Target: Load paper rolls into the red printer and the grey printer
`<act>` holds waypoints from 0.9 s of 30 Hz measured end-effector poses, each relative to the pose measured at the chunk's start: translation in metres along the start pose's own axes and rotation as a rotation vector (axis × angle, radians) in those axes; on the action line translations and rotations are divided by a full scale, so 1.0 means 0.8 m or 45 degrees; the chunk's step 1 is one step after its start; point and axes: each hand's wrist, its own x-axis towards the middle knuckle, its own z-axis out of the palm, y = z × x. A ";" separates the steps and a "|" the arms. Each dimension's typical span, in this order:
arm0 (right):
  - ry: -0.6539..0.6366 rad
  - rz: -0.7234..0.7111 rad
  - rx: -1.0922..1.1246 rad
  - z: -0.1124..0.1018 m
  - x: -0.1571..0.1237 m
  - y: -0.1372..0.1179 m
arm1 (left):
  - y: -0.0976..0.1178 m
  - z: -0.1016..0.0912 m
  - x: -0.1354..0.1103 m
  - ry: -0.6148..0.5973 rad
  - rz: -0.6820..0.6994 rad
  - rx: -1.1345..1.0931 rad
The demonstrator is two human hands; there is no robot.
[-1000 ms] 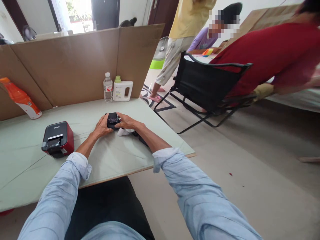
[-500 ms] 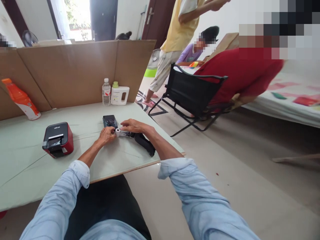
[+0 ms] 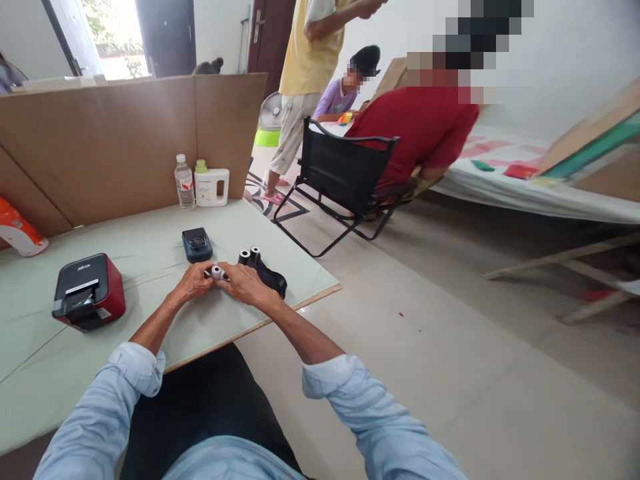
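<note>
My left hand [image 3: 193, 283] and my right hand [image 3: 246, 283] meet over the pale green table [image 3: 150, 313], both pinching a small white paper roll [image 3: 217, 271]. Two more paper rolls [image 3: 249, 255] stand just beyond my right hand, at the end of a black pouch [image 3: 273, 279]. A small black handheld printer [image 3: 197, 244] lies flat on the table a little past my hands, untouched.
A red and black label printer [image 3: 87, 291] sits at the left. A water bottle [image 3: 185, 182] and a white jug [image 3: 211, 186] stand against the cardboard screen [image 3: 125, 140]. An orange pack [image 3: 17, 230] leans far left. A black folding chair [image 3: 345, 177] with a seated person and other people are at the right.
I put the black handheld printer down on the table and took up a white paper roll with both hands. My view swung right, so everything sits further left.
</note>
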 end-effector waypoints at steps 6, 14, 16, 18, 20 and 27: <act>0.155 -0.055 0.093 0.015 -0.015 0.016 | 0.004 0.014 -0.001 0.076 -0.075 0.076; 0.753 -0.464 0.342 0.029 -0.012 -0.025 | 0.058 -0.023 -0.106 0.425 0.191 0.443; 0.676 -0.580 0.438 0.044 -0.003 -0.059 | 0.070 -0.064 -0.160 0.775 0.247 0.540; 0.521 -0.648 0.524 0.067 0.011 -0.095 | 0.065 -0.114 -0.217 1.194 0.125 0.565; 0.303 -0.671 0.615 0.090 0.030 -0.132 | 0.039 -0.160 -0.265 1.500 -0.148 0.402; -0.126 -0.706 0.947 0.120 0.082 -0.241 | -0.067 -0.182 -0.317 1.325 -0.773 -0.583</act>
